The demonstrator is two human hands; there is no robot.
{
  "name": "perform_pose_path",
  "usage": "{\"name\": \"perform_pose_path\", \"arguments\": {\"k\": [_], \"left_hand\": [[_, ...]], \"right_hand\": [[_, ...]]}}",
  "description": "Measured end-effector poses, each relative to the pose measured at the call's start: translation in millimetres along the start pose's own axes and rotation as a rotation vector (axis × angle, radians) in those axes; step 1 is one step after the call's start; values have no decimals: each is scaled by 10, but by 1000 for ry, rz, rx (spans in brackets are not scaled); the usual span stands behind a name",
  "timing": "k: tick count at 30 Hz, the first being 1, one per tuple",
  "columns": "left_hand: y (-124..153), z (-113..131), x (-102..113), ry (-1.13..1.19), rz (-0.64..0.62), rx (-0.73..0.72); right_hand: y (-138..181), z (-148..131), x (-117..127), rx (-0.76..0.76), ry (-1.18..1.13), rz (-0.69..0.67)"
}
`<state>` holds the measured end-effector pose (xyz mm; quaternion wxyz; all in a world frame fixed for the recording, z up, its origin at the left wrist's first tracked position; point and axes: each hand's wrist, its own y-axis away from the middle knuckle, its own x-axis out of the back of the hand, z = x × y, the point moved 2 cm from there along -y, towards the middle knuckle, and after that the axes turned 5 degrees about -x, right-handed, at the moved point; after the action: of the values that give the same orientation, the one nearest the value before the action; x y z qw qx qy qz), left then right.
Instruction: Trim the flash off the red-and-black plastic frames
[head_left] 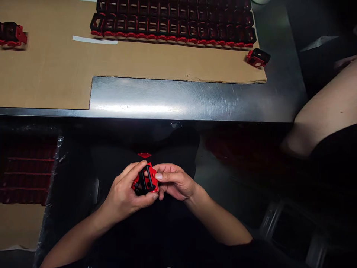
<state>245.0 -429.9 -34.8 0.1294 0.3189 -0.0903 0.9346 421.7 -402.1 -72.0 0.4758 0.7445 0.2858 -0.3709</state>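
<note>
- Head view, looking down: the left hand (122, 197) and right hand (175, 182) meet over dark clothing (167, 149), near of a stainless steel worktop (178, 98).
- Fingers (131, 172) of both hands close narrowly on a red-and-black plastic bracket (145, 180), holding it from either side in the air between them.
- A small flat red piece (144, 155) shows just far of the hands, against the dark clothing.
- Far on the worktop, a brown cardboard sheet (47, 74) carries tight rows of black-and-red frames (173, 22), with a white strip (95, 40) just near them and a lone frame (12, 33) at left.
- Another black-and-red frame (258, 57) sits at the cardboard's right edge.
- Left, below worktop level, stacked red parts (26, 171) lie in clear plastic wrap.
- Right, a co-worker's bare arm (323, 108) enters the view.
</note>
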Motion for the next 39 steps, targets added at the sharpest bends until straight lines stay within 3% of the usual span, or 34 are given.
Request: {"name": "perform_pose_path", "arguments": {"k": [7,15,27,39], "left_hand": [[19,11,-32,-32,47,-109],[-1,72,24,-59,16,-87],[-29,35,206,15,-241,-194],[-71,-39,184,-108,-138,-338]], "right_hand": [[-2,-35,-15,41,71,23],[-31,-18,-20,-6,49,26],[-26,9,-54,-137,186,-43],[-27,44,-123,-165,13,0]]}}
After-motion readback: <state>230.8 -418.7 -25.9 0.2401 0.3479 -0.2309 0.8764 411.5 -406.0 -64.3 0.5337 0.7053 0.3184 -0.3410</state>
